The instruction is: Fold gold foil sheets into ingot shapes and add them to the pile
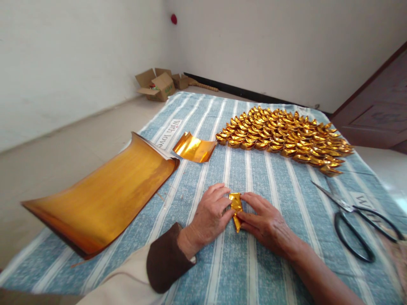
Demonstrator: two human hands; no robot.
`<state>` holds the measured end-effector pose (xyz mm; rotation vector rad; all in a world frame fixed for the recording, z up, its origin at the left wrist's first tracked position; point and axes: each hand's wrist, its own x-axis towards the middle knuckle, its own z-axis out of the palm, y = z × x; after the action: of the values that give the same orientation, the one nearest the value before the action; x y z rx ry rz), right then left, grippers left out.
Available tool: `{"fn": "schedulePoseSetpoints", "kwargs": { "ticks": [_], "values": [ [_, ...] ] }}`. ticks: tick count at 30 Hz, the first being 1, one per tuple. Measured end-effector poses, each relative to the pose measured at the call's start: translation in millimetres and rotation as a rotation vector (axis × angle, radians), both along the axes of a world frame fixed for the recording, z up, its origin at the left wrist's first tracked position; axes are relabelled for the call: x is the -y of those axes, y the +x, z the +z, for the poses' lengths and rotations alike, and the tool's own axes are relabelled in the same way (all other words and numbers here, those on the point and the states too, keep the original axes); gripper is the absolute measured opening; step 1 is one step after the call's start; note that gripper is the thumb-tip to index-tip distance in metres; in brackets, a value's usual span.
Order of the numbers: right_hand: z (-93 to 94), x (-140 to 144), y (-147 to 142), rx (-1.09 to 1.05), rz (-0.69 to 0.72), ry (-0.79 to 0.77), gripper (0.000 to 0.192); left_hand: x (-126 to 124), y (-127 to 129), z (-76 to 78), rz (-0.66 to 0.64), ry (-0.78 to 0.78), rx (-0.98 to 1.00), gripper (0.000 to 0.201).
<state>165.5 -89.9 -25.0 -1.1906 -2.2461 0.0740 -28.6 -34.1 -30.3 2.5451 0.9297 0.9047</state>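
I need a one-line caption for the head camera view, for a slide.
Both hands, left hand and right hand, pinch a small folded gold paper on a striped cloth, beside gold sheets and scissors.

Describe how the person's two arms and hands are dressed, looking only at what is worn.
The left hand is bare, no ring visible; its forearm wears a cream sleeve ending in a wide dark brown cuff. The right hand and its forearm are bare, with no sleeve, watch or bracelet in view.

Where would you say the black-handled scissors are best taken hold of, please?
By the black loop handles, coming from the near right. The scissors lie flat on the striped cloth, their blades pointing up-left and slightly parted, so the handles are the safe, graspable end nearest the right hand.
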Motion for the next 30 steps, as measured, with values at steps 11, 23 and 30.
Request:
{"fn": "schedulePoseSetpoints", "kwargs": {
  "ticks": [11, 23, 30],
  "values": [
    [-13.7, -2, -6, -0.189, -0.127, -0.204, 0.019, 0, 0, -1.6, -0.014, -0.047, -0.028, 0.006],
    [-17.0, -2, -14, -0.354, -0.237, -0.356, 0.020, -4, -1, -1.4, -0.020, -0.181, -0.047, 0.009],
    [-20.2, -3, -23, -0.404, -0.327, -0.305, 0.022, -4, 0, -0.5, -0.002, -0.195, -0.061, 0.006]
  ]
}}
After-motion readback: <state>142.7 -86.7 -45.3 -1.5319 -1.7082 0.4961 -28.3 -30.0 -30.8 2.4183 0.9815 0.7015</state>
